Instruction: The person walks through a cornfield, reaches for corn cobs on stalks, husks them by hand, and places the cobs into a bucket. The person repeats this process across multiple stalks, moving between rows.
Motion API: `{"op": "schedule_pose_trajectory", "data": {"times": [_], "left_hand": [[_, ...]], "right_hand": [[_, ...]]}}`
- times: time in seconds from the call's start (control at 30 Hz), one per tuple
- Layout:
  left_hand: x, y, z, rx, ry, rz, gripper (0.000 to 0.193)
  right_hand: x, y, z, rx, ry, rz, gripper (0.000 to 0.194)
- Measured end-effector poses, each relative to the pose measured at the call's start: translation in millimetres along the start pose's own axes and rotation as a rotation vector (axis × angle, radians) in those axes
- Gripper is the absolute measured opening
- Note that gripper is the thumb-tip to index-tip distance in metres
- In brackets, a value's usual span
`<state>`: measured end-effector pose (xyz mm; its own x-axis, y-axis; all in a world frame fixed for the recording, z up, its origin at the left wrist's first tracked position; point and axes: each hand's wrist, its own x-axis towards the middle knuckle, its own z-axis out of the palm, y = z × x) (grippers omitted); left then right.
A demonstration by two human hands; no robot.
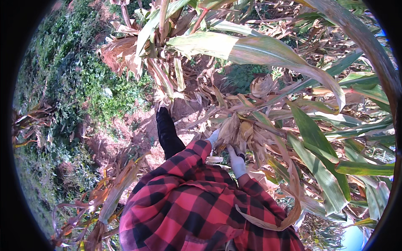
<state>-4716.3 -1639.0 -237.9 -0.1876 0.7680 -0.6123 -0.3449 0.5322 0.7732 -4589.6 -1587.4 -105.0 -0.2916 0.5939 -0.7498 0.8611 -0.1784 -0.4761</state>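
A corn ear in dry, pale husk lies before me among bent stalks. My left hand, in a light glove, grips the husk from its left side, its fingers partly hidden behind the leaves. Below and to the right, my right hand, also gloved in a light colour, reaches up to the ear's lower end; something dark shows at its fingers. A few orange-yellow kernels show between the hands. Whether the right fingers close on the ear cannot be told. Another yellowish husk part is just to the right.
Standing corn stalks rise at the top, and a long leaf arches across above the hands. Green and dry leaves crowd the right. Another husked ear lies farther off. Reddish soil and green weeds are at left.
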Motion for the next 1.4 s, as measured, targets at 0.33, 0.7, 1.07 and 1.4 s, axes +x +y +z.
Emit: {"op": "schedule_pose_trajectory", "data": {"times": [0.33,0.7,1.07,1.4], "left_hand": [[-9,-14,6,-0.023,-0.047,0.007,0.061],[-35,-19,2,0.576,-0.092,-0.018,0.047],[38,-20,20,0.081,0.057,0.109,0.036],[73,-55,29,4.561,0.899,-0.255,0.033]], "right_hand": [[60,31,-11,-0.102,-0.032,-0.020,0.076],[77,25,-9,-0.273,-0.141,0.095,0.073],[112,49,11,-0.910,-0.214,0.091,0.079],[136,71,-27,-1.053,-0.214,-0.346,0.073]]}}
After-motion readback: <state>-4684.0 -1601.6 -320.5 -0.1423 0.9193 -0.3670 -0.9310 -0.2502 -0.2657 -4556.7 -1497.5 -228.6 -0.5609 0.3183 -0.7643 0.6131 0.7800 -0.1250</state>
